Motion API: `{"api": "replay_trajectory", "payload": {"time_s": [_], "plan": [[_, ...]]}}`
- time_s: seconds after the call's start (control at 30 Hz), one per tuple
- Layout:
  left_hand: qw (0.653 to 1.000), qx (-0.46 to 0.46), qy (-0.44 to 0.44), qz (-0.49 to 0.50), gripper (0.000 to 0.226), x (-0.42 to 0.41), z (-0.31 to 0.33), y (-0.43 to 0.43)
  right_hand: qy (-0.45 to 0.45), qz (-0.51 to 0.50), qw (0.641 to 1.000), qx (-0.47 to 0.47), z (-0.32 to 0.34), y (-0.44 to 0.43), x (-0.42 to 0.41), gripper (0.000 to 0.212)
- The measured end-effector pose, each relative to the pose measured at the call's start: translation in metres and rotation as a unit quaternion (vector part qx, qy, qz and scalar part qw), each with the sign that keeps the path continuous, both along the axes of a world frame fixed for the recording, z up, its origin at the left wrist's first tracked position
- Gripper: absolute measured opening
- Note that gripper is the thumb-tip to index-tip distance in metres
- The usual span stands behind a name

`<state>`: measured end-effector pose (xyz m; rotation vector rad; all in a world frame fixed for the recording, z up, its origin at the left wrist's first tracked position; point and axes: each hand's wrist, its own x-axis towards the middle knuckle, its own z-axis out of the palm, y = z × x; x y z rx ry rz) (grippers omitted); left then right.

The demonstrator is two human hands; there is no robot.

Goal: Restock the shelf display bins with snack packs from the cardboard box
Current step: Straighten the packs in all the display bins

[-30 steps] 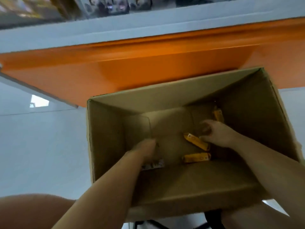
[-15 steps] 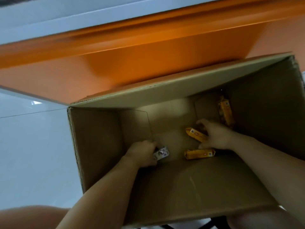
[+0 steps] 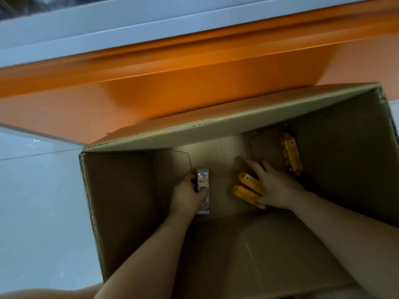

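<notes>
Inside the cardboard box [image 3: 121, 190], the tall brown walls stand on every side of both forearms, and the far flap leans inward over the far wall, shading part of the bottom. A third yellow pack [image 3: 290, 154] lies alone in the box's far right corner, just beyond the right hand [image 3: 274, 188] and not touching it. That hand lies on two yellow packs [image 3: 248, 184] at the middle of the box bottom, with spread fingers across their tops and the thumb curled against the near end, so it grasps them as a pair. The left hand [image 3: 187, 195], left of centre on the box bottom, grips a pale pack [image 3: 203, 180] with its fingers wrapped round one long side. Beyond the box's far wall rises an orange shelf base [image 3: 194, 83], and a grey-white ledge [image 3: 151, 22] runs above it. The box stands on a glossy white floor [image 3: 38, 201], which shows to the box's left, and a bare knee [image 3: 43, 293] shows at its near left corner. Half a second ago the two yellow packs lay apart, with only one under the right hand; now they lie stacked together beneath it. The pale pack, then tilted at the left fingertips, now points lengthwise toward the far wall.
</notes>
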<state>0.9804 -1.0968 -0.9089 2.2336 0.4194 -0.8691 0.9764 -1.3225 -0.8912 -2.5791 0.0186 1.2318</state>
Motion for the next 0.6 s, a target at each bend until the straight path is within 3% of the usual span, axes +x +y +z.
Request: {"api": "replay_trajectory", "payload": {"time_s": [0.2,0.3,0.43,0.57,0.6], "plan": [[0.996,-0.033,-0.002,0.08,0.038,0.011,0.002,-0.024,-0.026,-0.205,0.976,0.069,-0.008,0.021,0.007,0.106],[0.991,-0.066,-0.006,0.117,0.039,0.014,0.0,-0.033,-0.044,-0.309,0.941,0.128,-0.012,0.034,0.013,0.09],[0.984,-0.107,-0.016,0.143,0.041,0.015,0.001,-0.036,-0.084,-0.366,0.909,0.182,-0.008,0.033,0.021,0.063],[0.981,-0.129,-0.005,0.144,0.043,0.016,0.001,-0.036,-0.243,-0.337,0.908,-0.053,-0.001,0.002,0.024,0.052],[0.98,-0.134,-0.002,0.144,0.043,0.015,0.001,-0.037,-0.254,-0.333,0.905,-0.073,-0.002,-0.003,0.024,0.053]]}}
